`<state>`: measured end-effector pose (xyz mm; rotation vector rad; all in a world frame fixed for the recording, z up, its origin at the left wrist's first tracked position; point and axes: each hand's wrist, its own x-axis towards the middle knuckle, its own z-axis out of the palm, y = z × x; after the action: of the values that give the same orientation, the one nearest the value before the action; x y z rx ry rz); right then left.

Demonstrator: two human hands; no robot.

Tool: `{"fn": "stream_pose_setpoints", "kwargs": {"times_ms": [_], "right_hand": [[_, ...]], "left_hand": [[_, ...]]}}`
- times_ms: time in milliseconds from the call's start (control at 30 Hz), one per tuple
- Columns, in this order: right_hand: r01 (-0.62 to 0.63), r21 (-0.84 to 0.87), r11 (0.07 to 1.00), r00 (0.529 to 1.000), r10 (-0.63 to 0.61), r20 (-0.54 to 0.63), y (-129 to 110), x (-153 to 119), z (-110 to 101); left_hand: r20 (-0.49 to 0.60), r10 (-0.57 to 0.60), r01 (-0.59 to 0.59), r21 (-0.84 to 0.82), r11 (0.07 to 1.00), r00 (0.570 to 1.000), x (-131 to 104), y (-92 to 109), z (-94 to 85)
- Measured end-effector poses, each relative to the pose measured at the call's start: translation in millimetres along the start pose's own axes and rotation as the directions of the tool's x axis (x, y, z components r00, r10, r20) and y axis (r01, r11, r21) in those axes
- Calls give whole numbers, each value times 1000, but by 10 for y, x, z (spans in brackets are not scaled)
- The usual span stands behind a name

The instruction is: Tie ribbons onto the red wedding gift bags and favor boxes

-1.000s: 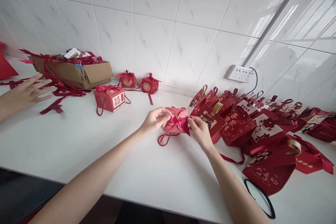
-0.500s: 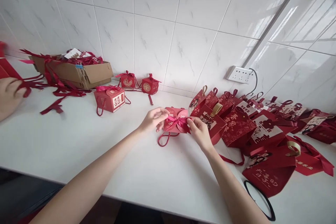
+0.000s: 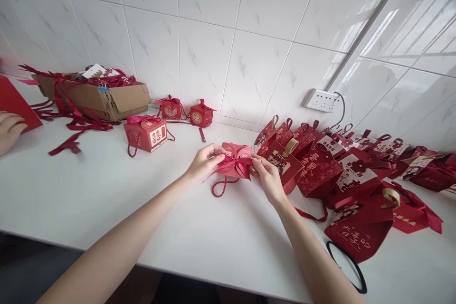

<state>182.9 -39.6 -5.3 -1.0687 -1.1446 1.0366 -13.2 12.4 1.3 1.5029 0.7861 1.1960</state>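
A small red gift box [image 3: 233, 150] with petal-shaped top flaps stands on the white table before me. Across its top lies a crimson ribbon [image 3: 238, 162], knotted at the middle. My left hand [image 3: 205, 161] pinches the ribbon on the left side, one tail hanging past the fingers. On the right, my right hand [image 3: 266, 175] is closed with thumb and finger on the ribbon's other side. A twisted red cord handle [image 3: 218, 191] loops onto the table in front of the box.
Many red gift bags [image 3: 320, 171] crowd the right side. A similar tied box [image 3: 146, 135] and two smaller ones stand left and behind. A cardboard box [image 3: 121, 99] holds ribbons. Another person's hand [image 3: 10, 128] is at far left by red card. A black ring [image 3: 347, 266] lies front right.
Both my hands stay on the ribbon, and a tail now shows below my left fingers. The other person's red card at far left has shifted. The view has moved slightly.
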Motion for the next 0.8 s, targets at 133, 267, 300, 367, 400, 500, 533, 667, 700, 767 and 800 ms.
{"fn": "stream_pose_setpoints", "kwargs": {"times_ms": [133, 267, 300, 367, 400, 500, 533, 667, 700, 767, 800], "right_hand": [[-33, 79, 996, 999, 33, 6, 11, 16, -16], [-42, 103, 994, 999, 42, 1, 28, 27, -33], [-45, 109, 993, 999, 45, 0, 31, 27, -32], [-48, 119, 992, 999, 48, 1, 35, 23, -22], [-48, 124, 991, 999, 48, 3, 36, 19, -13], [-41, 132, 990, 999, 42, -1, 35, 1, 24], [-39, 130, 991, 999, 41, -9, 32, -7, 37], [-44, 101, 994, 999, 47, -27, 1, -34, 75], [-50, 81, 995, 999, 52, -17, -11, -39, 78], [-65, 23, 998, 998, 64, 13, -32, -46, 81], [-66, -22, 998, 997, 66, 30, -39, -49, 80]], "left_hand": [[14, -30, 31, -47, 998, 999, 23, -19, -10], [-5, -26, 26, -52, 998, 1000, 25, -38, 1], [-17, -21, 21, -49, 999, 1000, 22, -41, 10], [-60, 0, -2, -34, 999, 998, 8, -47, 38], [-90, 16, -18, -23, 1000, 996, -2, -49, 55], [-186, 71, -68, 22, 997, 980, -40, -55, 116], [-208, 83, -77, 37, 996, 975, -54, -58, 135], [-228, 65, -54, 56, 997, 971, -99, -71, 181], [-225, 57, -44, 63, 997, 973, -106, -72, 185], [-235, 67, -41, 114, 993, 970, -115, -71, 185], [-244, 77, -42, 147, 988, 967, -117, -68, 184]]}}
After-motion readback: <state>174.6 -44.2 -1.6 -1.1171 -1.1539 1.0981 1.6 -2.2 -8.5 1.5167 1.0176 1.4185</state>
